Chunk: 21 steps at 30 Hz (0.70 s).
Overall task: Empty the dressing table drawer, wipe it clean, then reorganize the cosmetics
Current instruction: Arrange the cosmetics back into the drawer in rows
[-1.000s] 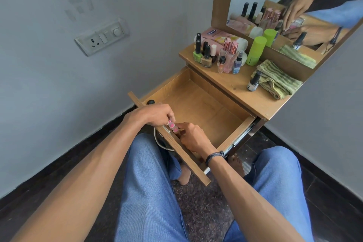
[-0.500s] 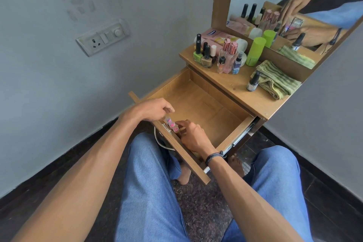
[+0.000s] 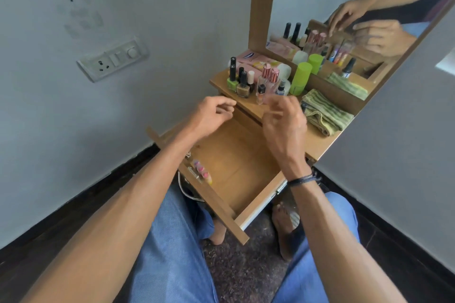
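Observation:
The wooden drawer (image 3: pixel 248 167) stands pulled out below the dressing table top (image 3: pixel 317 141). A row of small pink lip-colour tubes (image 3: pixel 202 171) lies inside it against the front panel. My left hand (image 3: pixel 211 114) hovers above the drawer's far left corner, fingers loosely curled and holding nothing. My right hand (image 3: pixel 283 120) is raised over the drawer's back edge, blurred, fingers loosely bent and empty. Just beyond both hands, nail polish and small perfume bottles (image 3: pixel 251 81) stand on the table top.
A lime-green cylinder (image 3: pixel 300 79) and a folded green striped cloth (image 3: pixel 325 114) sit on the table top before the mirror (image 3: pixel 344 19). A wall socket plate (image 3: pixel 113 58) is at left. My knees in blue jeans and bare feet lie under the drawer.
Both hands have let go of the pink tubes at the drawer's front and lifted away towards the bottles on the table top. The tubes now lie in the drawer.

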Tool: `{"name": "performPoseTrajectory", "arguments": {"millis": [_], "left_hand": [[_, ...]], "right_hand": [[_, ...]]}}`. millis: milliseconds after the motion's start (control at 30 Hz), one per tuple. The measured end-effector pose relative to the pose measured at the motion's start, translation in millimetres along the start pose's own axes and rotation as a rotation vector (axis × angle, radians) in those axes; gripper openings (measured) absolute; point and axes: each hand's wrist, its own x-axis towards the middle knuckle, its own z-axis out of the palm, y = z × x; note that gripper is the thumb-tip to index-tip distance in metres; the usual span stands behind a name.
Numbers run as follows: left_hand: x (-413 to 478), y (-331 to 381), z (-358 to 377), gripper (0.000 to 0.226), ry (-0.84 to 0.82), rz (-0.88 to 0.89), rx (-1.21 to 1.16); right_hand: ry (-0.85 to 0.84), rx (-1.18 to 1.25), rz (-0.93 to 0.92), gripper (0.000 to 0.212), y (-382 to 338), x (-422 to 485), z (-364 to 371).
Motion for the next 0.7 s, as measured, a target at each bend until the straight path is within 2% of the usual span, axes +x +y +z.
{"name": "performPoseTrajectory", "arguments": {"millis": [67, 133, 267, 367, 533, 700], "left_hand": [[12, 16, 14, 0.039, 0.051, 0.007, -0.084], [24, 28, 29, 0.047, 0.106, -0.005, -0.133], [39, 46, 56, 0.058, 0.238, -0.019, -0.072], [49, 53, 70, 0.058, 0.3, -0.069, -0.013], [58, 61, 80, 0.033, 0.33, -0.049, 0.044], [63, 66, 84, 0.043, 0.354, -0.028, 0.055]], "right_hand": [[0.043, -0.029, 0.05, 0.026, 2, 26, -5], [-0.004, -0.082, 0.091, 0.036, 6, 48, -6], [-0.198, -0.163, 0.111, 0.059, 12, 81, -8], [-0.358, -0.233, 0.122, 0.067, 14, 100, -8], [-0.431, -0.32, 0.041, 0.061, 18, 111, -4], [-0.309, -0.283, 0.048, 0.036, 27, 111, -5]]}}
